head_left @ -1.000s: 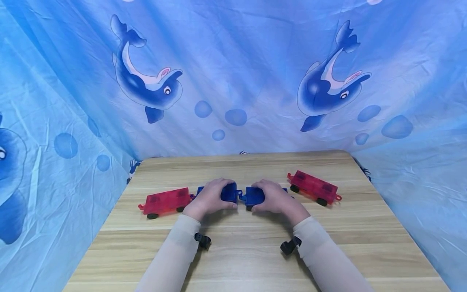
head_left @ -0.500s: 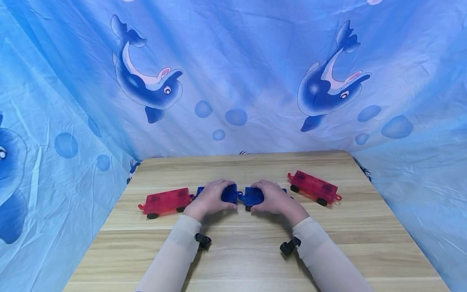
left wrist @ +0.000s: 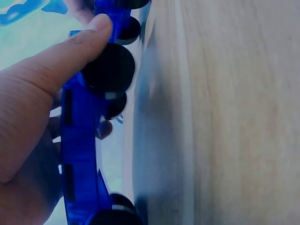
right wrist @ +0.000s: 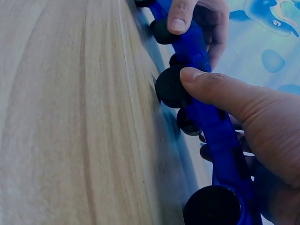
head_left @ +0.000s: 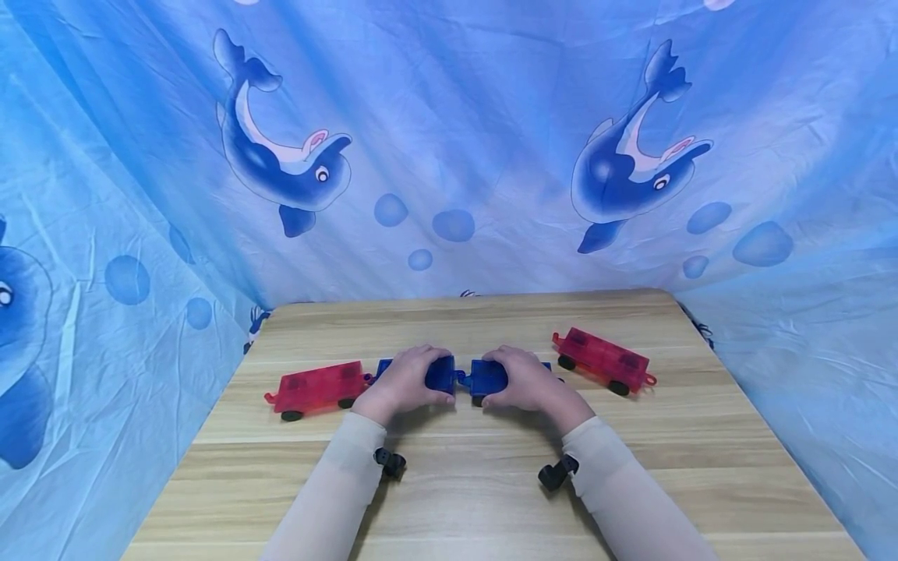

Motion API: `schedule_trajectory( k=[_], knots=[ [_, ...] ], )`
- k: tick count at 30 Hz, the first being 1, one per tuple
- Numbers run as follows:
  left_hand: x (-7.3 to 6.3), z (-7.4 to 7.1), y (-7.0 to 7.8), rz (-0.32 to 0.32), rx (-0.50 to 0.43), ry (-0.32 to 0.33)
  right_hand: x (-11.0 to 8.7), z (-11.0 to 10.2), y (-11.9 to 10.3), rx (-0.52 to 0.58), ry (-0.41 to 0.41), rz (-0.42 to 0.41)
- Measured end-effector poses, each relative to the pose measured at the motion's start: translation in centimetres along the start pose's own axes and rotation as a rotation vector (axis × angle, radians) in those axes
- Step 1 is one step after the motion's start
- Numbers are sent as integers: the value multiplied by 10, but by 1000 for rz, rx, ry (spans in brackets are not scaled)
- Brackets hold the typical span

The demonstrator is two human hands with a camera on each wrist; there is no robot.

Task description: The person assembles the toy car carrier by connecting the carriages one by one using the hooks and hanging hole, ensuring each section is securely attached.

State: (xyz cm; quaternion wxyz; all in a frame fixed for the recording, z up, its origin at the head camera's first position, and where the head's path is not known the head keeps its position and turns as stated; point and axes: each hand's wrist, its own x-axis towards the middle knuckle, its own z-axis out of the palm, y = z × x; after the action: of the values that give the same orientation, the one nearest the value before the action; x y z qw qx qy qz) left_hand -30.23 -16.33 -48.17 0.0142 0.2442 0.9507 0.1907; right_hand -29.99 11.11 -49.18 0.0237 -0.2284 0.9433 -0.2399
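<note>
Near the middle of the wooden table, my left hand [head_left: 407, 382] grips a blue toy train car [head_left: 441, 374], thumb on the near side and fingers over the far side. My right hand [head_left: 526, 382] holds a second blue train car [head_left: 487, 378] the same way. Between the hands, the two cars' end couplers [head_left: 461, 378] overlap. In the left wrist view, the left thumb [left wrist: 89, 42] presses beside a black wheel [left wrist: 110, 70]. The right thumb [right wrist: 206, 84] lies against a wheel of its car in the right wrist view. My palms hide much of both cars.
A red train car [head_left: 319, 387] stands at the left, its coupler meeting the left blue car's outer end. Another red train car [head_left: 605, 358] sits apart at the right, angled. A dolphin-print curtain [head_left: 449, 156] surrounds the wooden table [head_left: 463, 499].
The right blue car has shifted very slightly left, and the couplers between the two blue cars sit closer over each other. Both hands keep their grip.
</note>
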Motion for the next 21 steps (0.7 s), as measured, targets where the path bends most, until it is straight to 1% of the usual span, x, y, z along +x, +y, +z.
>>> schedule_trajectory(
  k=[5, 10, 14, 21],
  knots=[
    [0, 2, 0, -16, 29, -21, 0, 0, 1, 2, -5, -3],
    [0, 6, -1, -6, 43, -1, 0, -1, 1, 12, -6, -12],
    [1, 7, -1, -13, 41, 15, 1, 0, 1, 9, -8, -11],
    [2, 8, 1, -24, 38, 16, 0, -1, 1, 2, -10, -6]
  ],
)
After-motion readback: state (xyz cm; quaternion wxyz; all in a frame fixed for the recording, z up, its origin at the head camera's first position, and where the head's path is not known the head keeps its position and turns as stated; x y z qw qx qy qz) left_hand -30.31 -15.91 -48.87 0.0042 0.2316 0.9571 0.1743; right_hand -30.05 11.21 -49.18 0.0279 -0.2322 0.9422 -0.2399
